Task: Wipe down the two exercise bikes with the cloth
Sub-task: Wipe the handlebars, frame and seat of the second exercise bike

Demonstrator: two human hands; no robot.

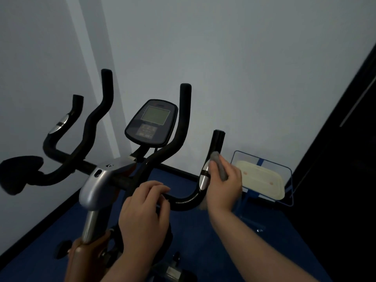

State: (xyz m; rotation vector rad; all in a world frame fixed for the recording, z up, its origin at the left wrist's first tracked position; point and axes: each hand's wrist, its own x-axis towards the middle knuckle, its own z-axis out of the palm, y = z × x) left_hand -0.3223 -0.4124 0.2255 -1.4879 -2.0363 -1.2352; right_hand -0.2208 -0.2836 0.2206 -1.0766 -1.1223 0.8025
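Left hand (145,208) rests curled over the handlebar (130,183) below the console (151,123), right hand (222,183) grips the cloth (220,166) against its right upright, so wiping looks early, only one bike visible.

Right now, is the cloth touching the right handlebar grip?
Touching. The head view shows the right hand pressing the grey cloth against the right handlebar grip, no gap visible between them.

Your left hand (145,208) and right hand (224,186) are bare; both forearms show no sleeves, no rings.
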